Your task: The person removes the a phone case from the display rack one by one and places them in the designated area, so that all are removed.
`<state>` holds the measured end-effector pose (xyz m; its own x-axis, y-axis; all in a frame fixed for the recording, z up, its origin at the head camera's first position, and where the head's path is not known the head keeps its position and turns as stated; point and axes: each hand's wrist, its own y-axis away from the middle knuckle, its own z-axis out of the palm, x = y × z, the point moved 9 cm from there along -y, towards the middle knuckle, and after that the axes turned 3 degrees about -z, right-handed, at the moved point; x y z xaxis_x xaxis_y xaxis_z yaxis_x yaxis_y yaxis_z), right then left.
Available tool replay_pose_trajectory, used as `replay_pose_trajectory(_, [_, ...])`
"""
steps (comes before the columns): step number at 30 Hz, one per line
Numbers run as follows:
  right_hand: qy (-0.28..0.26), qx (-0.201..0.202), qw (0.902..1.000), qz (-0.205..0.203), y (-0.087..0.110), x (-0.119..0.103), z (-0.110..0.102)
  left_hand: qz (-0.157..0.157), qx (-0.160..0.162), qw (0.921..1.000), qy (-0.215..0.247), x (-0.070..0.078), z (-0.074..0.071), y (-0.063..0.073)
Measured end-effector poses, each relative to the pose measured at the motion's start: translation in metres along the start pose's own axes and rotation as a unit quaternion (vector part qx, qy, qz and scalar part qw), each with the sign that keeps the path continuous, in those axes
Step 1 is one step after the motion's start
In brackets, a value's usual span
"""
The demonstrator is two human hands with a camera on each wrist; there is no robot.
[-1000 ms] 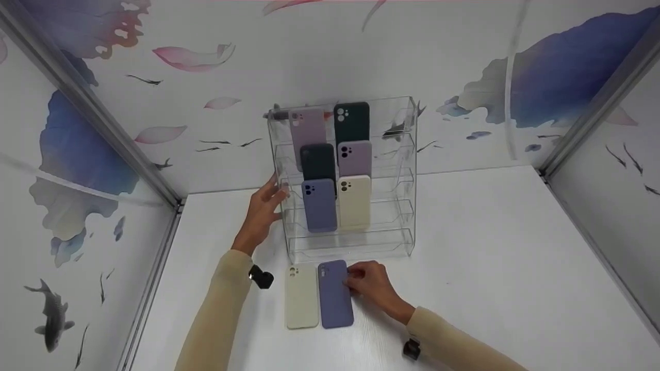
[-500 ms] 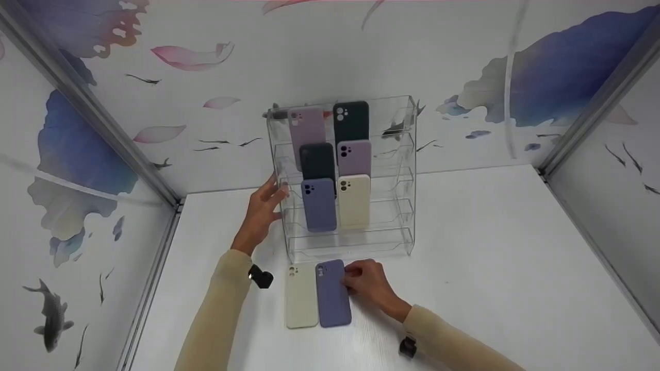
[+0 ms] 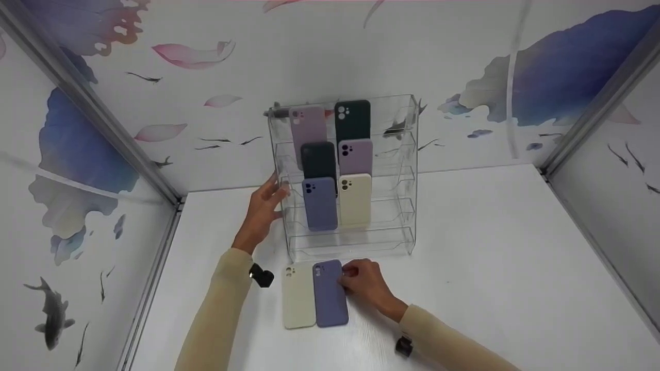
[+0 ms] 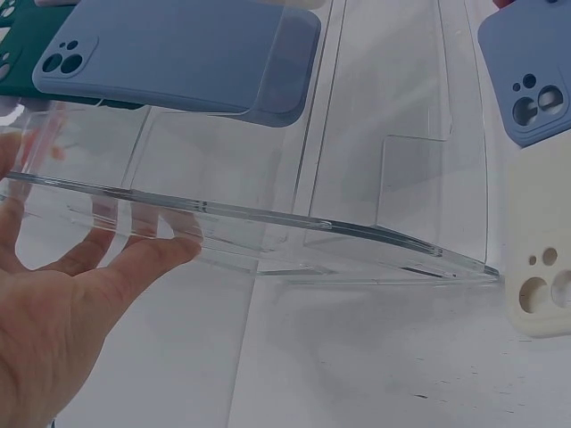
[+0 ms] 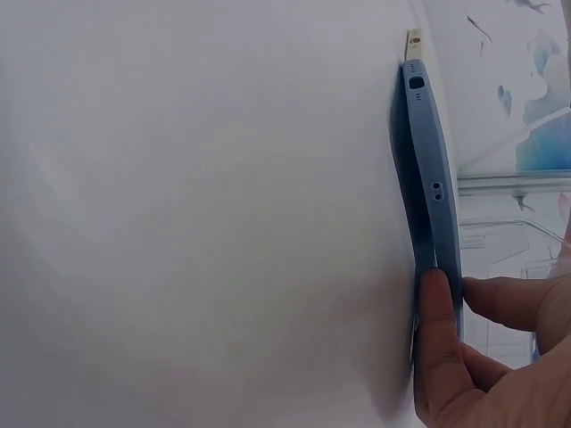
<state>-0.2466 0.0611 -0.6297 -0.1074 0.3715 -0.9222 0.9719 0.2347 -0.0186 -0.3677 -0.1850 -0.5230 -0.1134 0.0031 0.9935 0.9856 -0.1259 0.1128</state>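
My right hand pinches the right edge of a periwinkle phone case near its upper end. In the right wrist view, thumb and fingers lie on opposite faces of that case, which is tipped up a little off the table. A cream phone case lies flat right along its left side. At the left side of a clear acrylic display rack, my left hand grips the side panel, its fingers partly showing through the plastic in the left wrist view.
Several phone cases stand in the rack in two columns: a periwinkle case, a cream case, a lilac case and dark green ones. Behind the rack rises a printed wall; side walls border the white table.
My right hand has shifted slightly left with the periwinkle case, and the cream case beside it has also slid a little left. The left hand keeps its place on the rack.
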Motion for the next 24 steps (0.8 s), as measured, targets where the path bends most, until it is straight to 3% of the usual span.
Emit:
replay_pose_trajectory(14, [0.056,0.006,0.9977,-0.037,0.004,-0.009,0.002,0.004,0.0,1.0,-0.002,0.001,-0.001,0.002])
replay_pose_trajectory(24, [0.073,0.001,0.9941,-0.08,0.008,-0.026,-0.018,0.01,-0.001,0.9998,-0.016,0.001,-0.001,0.003])
